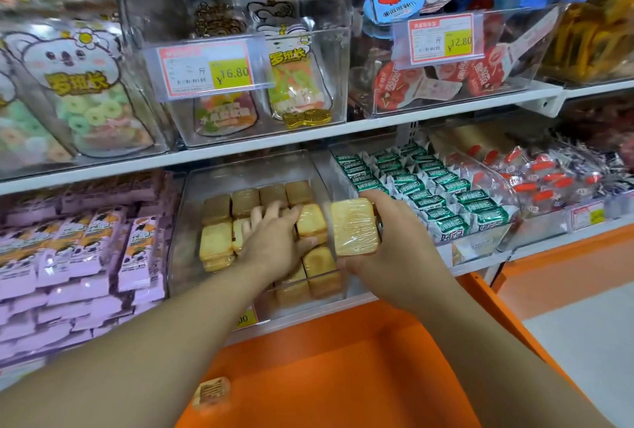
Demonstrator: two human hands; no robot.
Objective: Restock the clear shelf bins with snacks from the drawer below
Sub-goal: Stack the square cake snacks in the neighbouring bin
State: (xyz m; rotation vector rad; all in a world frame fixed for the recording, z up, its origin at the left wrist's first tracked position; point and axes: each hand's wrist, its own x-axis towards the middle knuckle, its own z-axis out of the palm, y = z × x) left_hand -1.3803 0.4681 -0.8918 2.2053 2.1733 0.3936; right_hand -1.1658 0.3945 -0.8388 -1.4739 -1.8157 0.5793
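A clear shelf bin on the lower shelf holds several yellow wrapped biscuit packs. My left hand is inside the bin, fingers spread flat on the packs. My right hand holds one yellow biscuit pack upright at the bin's right edge, fingers curled behind it. Below, the orange drawer stands pulled out, with one biscuit pack lying in it near my left forearm.
Purple snack packs fill the bin to the left, green-wrapped packs the bin to the right. The upper shelf carries clear bins of gummy bags and red packets with price tags. Pale floor lies at right.
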